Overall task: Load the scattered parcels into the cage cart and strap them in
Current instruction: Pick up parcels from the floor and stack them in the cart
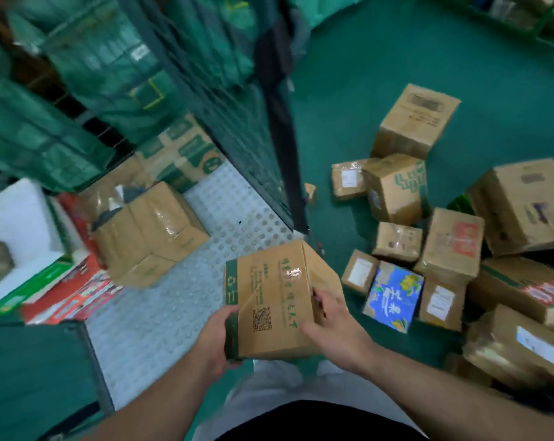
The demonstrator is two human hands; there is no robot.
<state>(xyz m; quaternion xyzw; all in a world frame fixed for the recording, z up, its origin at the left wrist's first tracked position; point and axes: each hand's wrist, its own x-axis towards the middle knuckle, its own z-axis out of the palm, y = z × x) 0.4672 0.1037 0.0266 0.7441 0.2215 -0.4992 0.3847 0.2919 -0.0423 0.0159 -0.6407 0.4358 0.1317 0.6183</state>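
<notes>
green floor (364, 90) strewn with parcels (447, 246); with left hand (215, 338) and right hand (333, 326) grasping carton (275, 297), keep level, set flush against boxes (148, 230) on cart deck (161, 329).

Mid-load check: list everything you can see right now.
held parcel: 1, brown with green band, over cart edge
cage cart: 1, green mesh, grey studded floor, left
taped parcel: 1, brown, on cart floor
green-printed carton: 1, brown, behind it
red cartons: count unclear, cart's left
sacks: several, green, upper left
floor parcels: about a dozen, brown, piled right
blue parcel: 1, in that pile
strap: 1, dark, hanging at cart's corner
left grip: 1, holds held parcel's left side
right grip: 1, holds its right side
</notes>
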